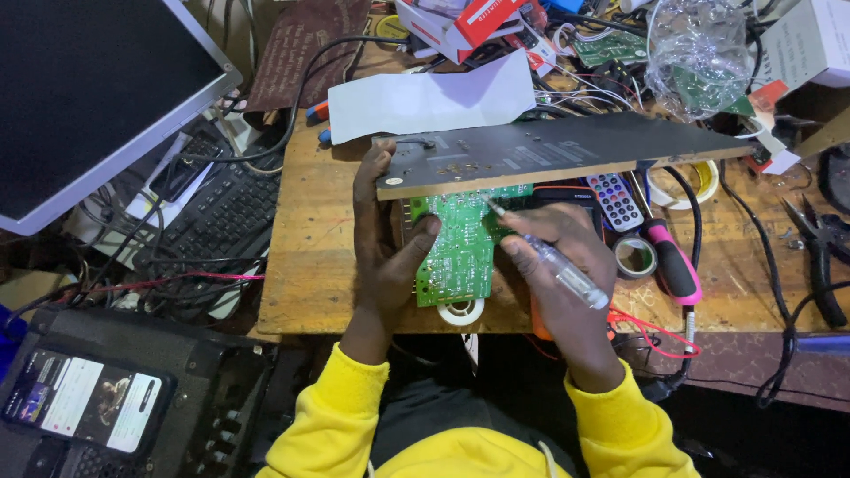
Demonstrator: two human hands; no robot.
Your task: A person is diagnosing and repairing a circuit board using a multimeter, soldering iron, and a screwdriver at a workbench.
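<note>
A: Largest first: what do we see across the wooden workbench?

B: We see a long dark panel held tilted above the bench, its left end in our left hand. Below its edge hangs a green circuit board, solder side up, fixed to the panel.

A: How do the left fingers stand?

B: They curl narrowly around the panel's left end, while the thumb presses flat on the green board's left edge.

A: And our right hand?

B: It closes around a clear-handled screwdriver; the fingers wrap tight, and the tip touches the board's upper right, just under the panel.

A: Smaller items nearby?

B: A pink-handled screwdriver, a white remote and a tape roll lie just right of that hand.
</note>
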